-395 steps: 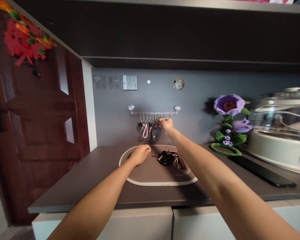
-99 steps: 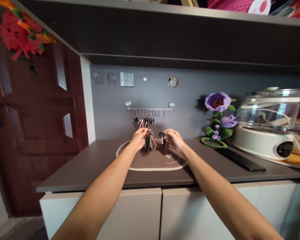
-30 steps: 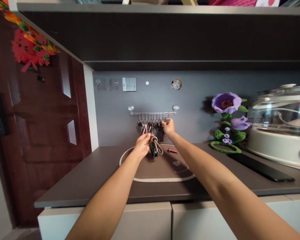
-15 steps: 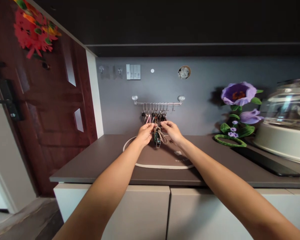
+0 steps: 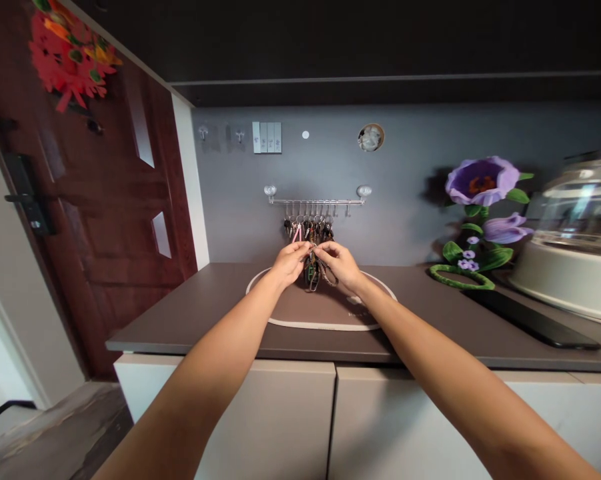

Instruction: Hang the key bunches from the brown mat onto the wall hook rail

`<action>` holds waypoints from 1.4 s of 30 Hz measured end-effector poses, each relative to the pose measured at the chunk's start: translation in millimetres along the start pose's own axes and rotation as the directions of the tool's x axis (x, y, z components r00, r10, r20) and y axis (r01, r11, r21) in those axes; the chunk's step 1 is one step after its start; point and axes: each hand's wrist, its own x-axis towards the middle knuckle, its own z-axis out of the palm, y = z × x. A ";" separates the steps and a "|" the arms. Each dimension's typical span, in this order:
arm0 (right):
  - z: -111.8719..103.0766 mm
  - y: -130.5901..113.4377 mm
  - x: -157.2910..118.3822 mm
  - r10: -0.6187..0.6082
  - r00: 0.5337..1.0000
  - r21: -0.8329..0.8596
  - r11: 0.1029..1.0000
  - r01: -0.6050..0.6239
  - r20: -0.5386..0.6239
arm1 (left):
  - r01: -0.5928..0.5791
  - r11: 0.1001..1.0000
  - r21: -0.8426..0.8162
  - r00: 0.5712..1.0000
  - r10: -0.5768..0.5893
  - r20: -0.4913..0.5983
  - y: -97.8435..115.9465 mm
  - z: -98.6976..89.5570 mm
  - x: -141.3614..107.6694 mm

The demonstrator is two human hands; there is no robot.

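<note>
"What do the two hands hold?"

"The left hand (image 5: 290, 262) and the right hand (image 5: 341, 265) both have their fingers closed at the top of one bunch of keys (image 5: 312, 275). It hangs above the brown mat (image 5: 300, 310), in front of the clear rail (image 5: 340, 201), where other keys hang from hooks."

"Can you read any writing?"

"The mat carries pale lettering (image 5: 357, 314), but it is too small to read with certainty. On the wall, the four pale strips (image 5: 267, 137) have small dark marks, which I also cannot read."
</note>
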 end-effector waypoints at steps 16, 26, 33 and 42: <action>-4.9 0.8 0.9 -0.049 0.998 0.038 0.998 0.050 -0.026 | -0.015 1.000 0.019 0.998 0.013 0.067 -1.0 0.1 -4.2; -27.9 6.9 14.6 0.020 0.989 0.003 1.000 -0.020 -0.145 | -0.045 0.977 0.207 0.997 0.057 -0.053 -4.3 -0.8 -2.4; -44.6 17.4 27.6 0.091 0.968 0.041 0.996 -0.083 -0.234 | -0.278 0.650 0.707 0.925 0.380 0.015 -11.0 -4.4 -3.7; -56.7 3.6 71.3 0.092 0.915 -0.019 0.994 -0.108 -0.393 | -0.392 0.313 0.865 0.861 0.456 0.225 -18.0 -6.1 -8.6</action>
